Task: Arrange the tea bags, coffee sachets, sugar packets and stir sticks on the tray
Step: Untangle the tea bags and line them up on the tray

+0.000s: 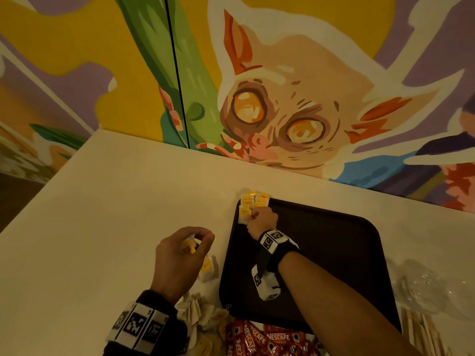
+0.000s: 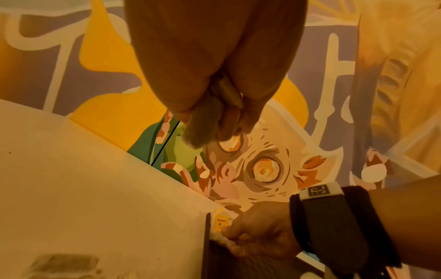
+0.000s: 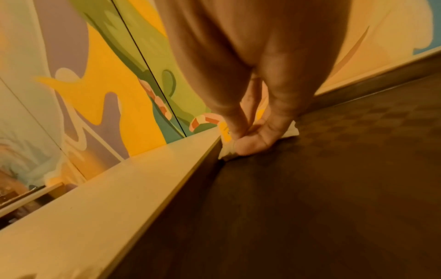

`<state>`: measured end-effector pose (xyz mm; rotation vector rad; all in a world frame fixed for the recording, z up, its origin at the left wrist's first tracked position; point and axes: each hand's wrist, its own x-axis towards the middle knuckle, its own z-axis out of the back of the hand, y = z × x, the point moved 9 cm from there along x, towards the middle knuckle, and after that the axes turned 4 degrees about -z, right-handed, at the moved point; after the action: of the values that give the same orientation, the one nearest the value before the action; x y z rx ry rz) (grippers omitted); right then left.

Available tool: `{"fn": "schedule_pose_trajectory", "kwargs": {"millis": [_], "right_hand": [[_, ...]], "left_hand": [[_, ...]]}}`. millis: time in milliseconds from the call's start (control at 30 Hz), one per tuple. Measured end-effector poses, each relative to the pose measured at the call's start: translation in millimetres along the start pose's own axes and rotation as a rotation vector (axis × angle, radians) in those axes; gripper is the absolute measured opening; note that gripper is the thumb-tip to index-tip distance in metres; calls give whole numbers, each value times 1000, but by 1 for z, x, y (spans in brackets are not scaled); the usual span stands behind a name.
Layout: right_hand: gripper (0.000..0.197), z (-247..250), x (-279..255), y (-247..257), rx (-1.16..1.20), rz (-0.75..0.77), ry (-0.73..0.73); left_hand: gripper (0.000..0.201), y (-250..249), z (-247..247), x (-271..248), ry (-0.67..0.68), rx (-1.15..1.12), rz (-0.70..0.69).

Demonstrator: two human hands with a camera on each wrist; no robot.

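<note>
Our right hand [image 1: 262,222] pinches a tea bag [image 1: 243,215] at the dark tray [image 1: 334,253]'s far-left corner. Our left hand [image 1: 180,258] holds another tea bag [image 1: 189,246] over the table [image 1: 102,214].

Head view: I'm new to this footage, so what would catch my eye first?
The big painted wide-eyed animal mural fills the wall behind the white table. Below it, the right hand presses yellow-and-white tea bags into the far left corner of the dark brown tray. The left hand holds another beside the tray.

tray [image 1: 334,253] middle bare, tea bags [image 1: 253,201] crowd corner
</note>
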<state>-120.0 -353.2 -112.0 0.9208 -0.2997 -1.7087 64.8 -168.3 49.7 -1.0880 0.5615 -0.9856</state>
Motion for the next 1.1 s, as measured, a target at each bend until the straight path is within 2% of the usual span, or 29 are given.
{"fn": "schedule_pose_trajectory", "kwargs": {"millis": [100,267,367,467,567,667,733,933,1100], "right_hand": [[8,3,0,-1,56,10,-36],[28,4,2,-5,104,-10,-75],[24,4,2,-6,119,-17,-60],[16,13,-6,-4,161,-38,-36],[18,27,-18,1,186,-20,-19],[16,45,-43,16,239,93,-18],[12,55,-68,30,257,190,34],[4,78,-158,70,426,473,315],[19,82,-203,80,266,665,442]], "left_hand": [[8,3,-3,2,23,1,11],[8,2,-6,3,45,-6,1],[11,2,-12,4,101,-8,9],[23,-3,-20,3,182,4,7],[32,-6,-25,3,224,-22,29],[39,-9,-31,0,260,-101,65],[42,-12,-36,-3,273,-117,66],[50,-22,-51,-16,344,-153,70],[60,-31,-61,-25,449,-100,-24]]}}
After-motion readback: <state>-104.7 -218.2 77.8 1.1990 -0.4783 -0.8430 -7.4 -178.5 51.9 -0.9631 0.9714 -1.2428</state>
